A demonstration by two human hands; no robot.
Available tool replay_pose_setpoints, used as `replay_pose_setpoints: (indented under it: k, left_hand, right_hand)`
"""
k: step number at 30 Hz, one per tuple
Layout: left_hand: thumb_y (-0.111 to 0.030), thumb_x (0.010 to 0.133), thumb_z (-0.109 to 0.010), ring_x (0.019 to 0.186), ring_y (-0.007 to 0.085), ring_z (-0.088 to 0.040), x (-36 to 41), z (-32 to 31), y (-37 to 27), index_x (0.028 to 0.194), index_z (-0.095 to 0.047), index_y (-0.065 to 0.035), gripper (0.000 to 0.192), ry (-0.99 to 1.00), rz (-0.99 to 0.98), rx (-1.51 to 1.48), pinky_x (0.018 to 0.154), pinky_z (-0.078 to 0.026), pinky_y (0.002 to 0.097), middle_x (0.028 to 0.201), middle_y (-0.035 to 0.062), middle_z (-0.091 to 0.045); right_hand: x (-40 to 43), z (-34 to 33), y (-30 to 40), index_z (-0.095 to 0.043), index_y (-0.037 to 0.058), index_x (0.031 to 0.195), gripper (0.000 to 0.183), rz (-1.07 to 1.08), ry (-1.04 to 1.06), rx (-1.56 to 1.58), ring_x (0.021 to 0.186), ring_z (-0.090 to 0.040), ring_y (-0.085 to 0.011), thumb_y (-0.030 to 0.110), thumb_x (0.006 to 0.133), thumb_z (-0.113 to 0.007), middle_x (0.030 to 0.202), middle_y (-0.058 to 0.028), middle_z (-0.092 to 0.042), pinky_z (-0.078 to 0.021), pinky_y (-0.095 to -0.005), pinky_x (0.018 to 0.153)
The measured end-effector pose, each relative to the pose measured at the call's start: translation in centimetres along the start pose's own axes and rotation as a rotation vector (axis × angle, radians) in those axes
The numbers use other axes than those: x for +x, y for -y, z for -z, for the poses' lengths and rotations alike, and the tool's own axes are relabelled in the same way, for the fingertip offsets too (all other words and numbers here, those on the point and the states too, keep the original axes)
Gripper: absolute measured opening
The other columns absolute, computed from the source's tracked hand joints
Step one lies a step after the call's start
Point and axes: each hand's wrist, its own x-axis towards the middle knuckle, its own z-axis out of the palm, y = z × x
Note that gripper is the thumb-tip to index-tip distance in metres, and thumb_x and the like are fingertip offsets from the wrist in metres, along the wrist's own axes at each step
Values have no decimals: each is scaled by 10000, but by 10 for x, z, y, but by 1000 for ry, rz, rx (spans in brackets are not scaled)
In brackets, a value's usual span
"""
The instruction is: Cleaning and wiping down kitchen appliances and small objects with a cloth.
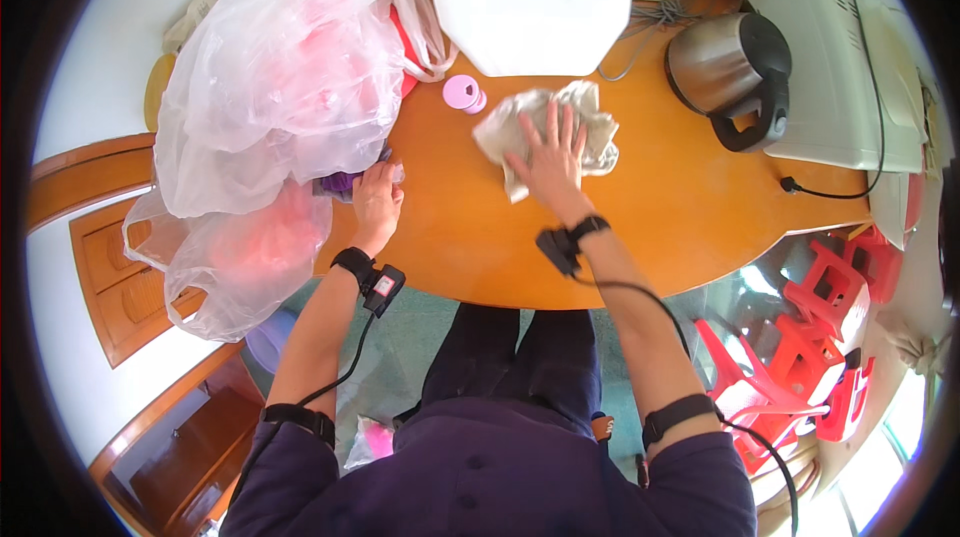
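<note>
My right hand [555,162] lies flat, its fingers spread, on a crumpled off-white cloth [499,133] on the wooden table [465,237]. My left hand [376,203] is at the table's left side with its fingers curled. It touches or sits right beside a purple fabric-like item [337,184], which is partly covered by a large translucent plastic bag [255,86]. A bit of clear plastic [398,172] shows by its fingertips; whether the hand grips anything is hidden. Between the cloth and the bag stands a small pink container [460,92].
A white plastic bin [536,8] stands at the back. To the right are a steel electric kettle [709,60], a pale appliance [825,79], a cable with a black plug [791,185] and a bundled grey cord [667,11]. Red plastic stools [825,289] are on the floor.
</note>
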Motion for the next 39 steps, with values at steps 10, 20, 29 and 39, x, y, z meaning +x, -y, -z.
replay_pose_setpoints:
  k: [10,20,29,39]
  left_hand:
    - [-6,681,-550,488,225,-486,16,-8,32,740,-514,-48,81,-97,41,-196,441,-369,376,570,59,-492]
    - [-152,683,-636,633,346,-568,28,-1,42,751,-635,-52,121,-119,259,-136,610,-435,434,657,138,-605]
    - [-174,714,-623,724,376,-573,21,-11,35,840,-623,-47,179,-205,180,-6,661,-427,474,752,161,-615]
    - [-163,677,-686,1049,355,-472,50,-7,-54,1127,-462,35,540,20,1,-90,882,-395,420,1085,199,-516]
  right_hand:
    - [-117,-34,75,-272,181,1391,682,339,330,-68,1342,-99,-399,447,816,-521,1448,-174,-178,-102,-631,1018]
    - [35,-75,145,-323,169,1361,667,376,103,-34,1336,-167,-324,412,787,-562,1441,-139,-210,-144,-563,1034]
    - [-81,-65,159,-428,169,1297,609,832,350,93,1352,-132,-286,439,764,-546,1431,-74,-267,-36,-527,1090]
    - [-145,38,-78,-424,210,1296,508,650,503,110,1335,-224,-217,267,802,-529,1401,-23,-334,-147,-477,1094]
